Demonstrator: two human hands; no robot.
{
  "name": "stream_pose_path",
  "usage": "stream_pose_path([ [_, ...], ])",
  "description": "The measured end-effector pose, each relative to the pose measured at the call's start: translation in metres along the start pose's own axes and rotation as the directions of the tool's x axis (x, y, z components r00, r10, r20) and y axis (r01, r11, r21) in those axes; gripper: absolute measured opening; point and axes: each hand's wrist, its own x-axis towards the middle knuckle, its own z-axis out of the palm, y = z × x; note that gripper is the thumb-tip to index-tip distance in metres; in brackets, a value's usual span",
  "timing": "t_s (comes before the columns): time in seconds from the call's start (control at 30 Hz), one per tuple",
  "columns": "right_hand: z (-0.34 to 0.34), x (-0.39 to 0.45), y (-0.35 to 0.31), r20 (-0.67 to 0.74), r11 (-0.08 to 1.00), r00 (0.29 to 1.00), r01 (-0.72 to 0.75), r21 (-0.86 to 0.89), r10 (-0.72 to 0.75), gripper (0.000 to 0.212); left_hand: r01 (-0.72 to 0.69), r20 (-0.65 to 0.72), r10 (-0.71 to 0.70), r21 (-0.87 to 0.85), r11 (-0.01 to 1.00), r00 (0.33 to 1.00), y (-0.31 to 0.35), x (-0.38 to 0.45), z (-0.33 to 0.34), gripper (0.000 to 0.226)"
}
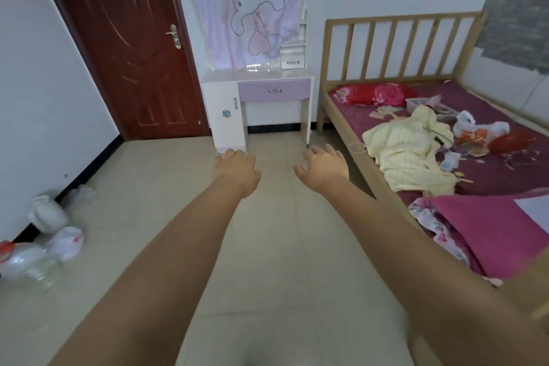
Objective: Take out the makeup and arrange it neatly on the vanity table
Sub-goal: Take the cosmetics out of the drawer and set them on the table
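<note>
Both arms reach forward, left hand [236,168] and right hand [322,165] spread and holding nothing, well short of the vanity [257,78]. No makeup shows; probably it sits in the purple drawer [274,90]. Best approach: walk close, grip the handle squarely, pull level.

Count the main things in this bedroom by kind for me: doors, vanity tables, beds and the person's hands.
Door: 1
Vanity table: 1
Bed: 1
Hands: 2, the left hand and the right hand, both empty
Total: 5
</note>
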Motion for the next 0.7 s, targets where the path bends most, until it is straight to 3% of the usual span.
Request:
stream_pose_path([
  [0.33,0.022,0.293,-0.01,-0.029,0.997,0.997,-0.071,0.039,0.073,0.051,-0.094,-0.056,0.092,-0.038,0.995,0.994,-0.065,0.302,0.017,0.041],
  [0.53,0.048,0.459,0.011,-0.012,0.991,0.992,-0.124,0.05,0.125,0.056,-0.15,-0.155,0.135,-0.086,0.985,0.979,-0.067,0.474,0.042,0.042],
  [0.7,0.079,0.616,0.047,-0.002,0.992,0.994,-0.109,0.055,0.11,0.056,-0.121,-0.145,0.103,-0.121,0.985,0.984,-0.06,0.63,0.073,0.041],
])
